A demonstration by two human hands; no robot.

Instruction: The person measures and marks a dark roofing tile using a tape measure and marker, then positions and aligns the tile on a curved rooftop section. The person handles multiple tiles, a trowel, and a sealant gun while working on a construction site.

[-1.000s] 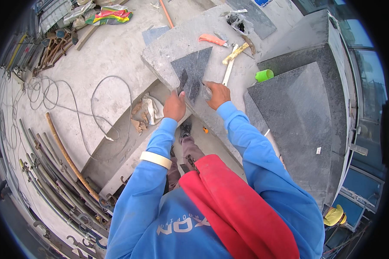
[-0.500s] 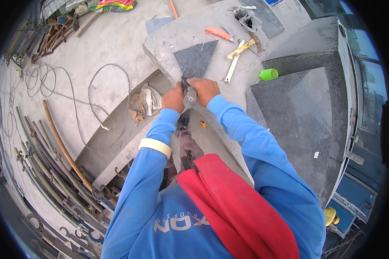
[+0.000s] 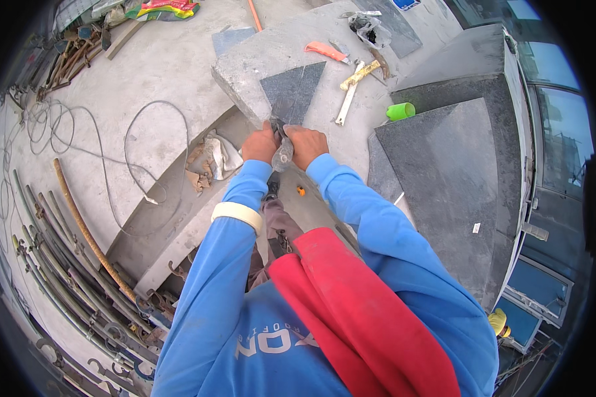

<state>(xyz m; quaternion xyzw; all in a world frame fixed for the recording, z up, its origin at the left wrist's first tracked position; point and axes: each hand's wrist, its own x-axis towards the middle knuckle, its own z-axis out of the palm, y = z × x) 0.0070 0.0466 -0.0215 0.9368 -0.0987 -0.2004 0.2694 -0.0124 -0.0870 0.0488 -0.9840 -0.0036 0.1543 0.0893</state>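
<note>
Trowel [image 3: 283, 151]: small steel tool gripped between both hands, at the near point of the dark triangular tile [image 3: 293, 94]; judged light, stiff, best held by its handle.
Left hand [image 3: 261, 145]: fingers wrapped round the tool.
Right hand [image 3: 306, 145]: fingers closed on it too.
Tile: smooth, polished stone, likely heavy, brittle at its corners.
Slab [image 3: 245, 69]: rough grey concrete surface beneath.
Green cup [image 3: 400, 110]: plastic, well apart, right.

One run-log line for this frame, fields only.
left hand: on grey tool | right hand: gripping same tool | tool: at near tip of dark triangular stone piece | piece: lying on concrete slab
</note>
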